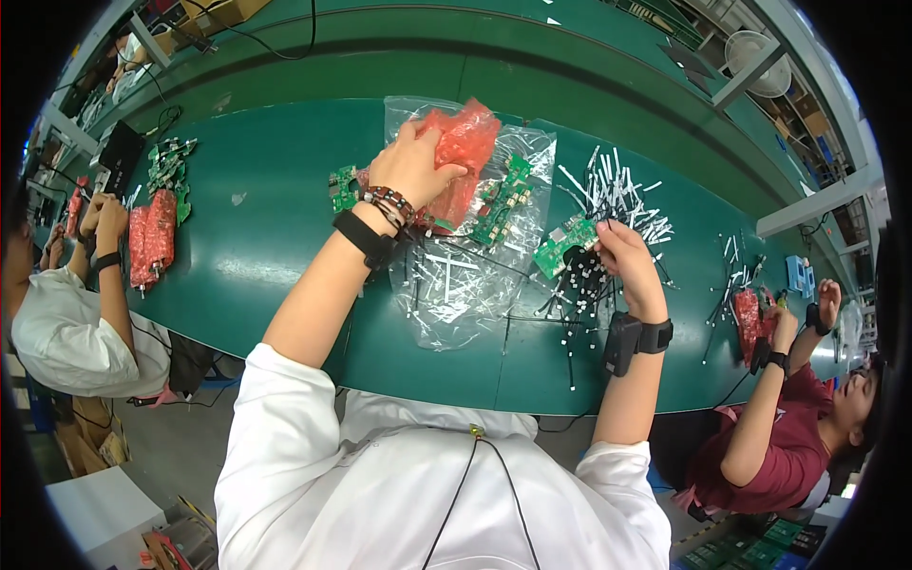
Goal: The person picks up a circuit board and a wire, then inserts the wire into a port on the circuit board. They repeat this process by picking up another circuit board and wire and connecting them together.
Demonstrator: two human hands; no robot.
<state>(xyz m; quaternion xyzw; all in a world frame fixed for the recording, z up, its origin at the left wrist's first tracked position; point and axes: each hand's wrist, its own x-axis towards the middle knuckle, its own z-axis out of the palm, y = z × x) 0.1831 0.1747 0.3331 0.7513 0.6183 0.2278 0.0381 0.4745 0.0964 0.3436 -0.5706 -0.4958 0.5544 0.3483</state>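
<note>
Two white sleeves [280, 404] of soft, creased cloth come in nearest, with dark bands on both wrists and beaded bracelets on the left one. Past them runs the smooth green tabletop [275, 237], faintly glossy. On it lies a clear bag [451, 309], thin and crinkled, full of bright glints. Right of the bag, many thin cables [584, 285] fan out, black strands in a dense tuft and white-ended ones bristling behind. Some black ones overlap the lower edge of a flat green board [562, 245], partly hiding it. The right hand [622, 252] pinches this board's right end between thumb and fingers; whether a cable is caught there too, I cannot tell. Farther left, the left hand [407, 176] bends over a crumpled, see-through red bag [470, 142], thumb apart from the fingers, covering its left side; how firmly it grips I cannot tell. Between the hands, more boards [503, 199] lie on the clear bag, just right of the red one. Out to the sides, two co-workers sit by bumpy red sacks [152, 233] and other parts. Farthest off, a round fan [757, 65] stands behind a grey post.
</note>
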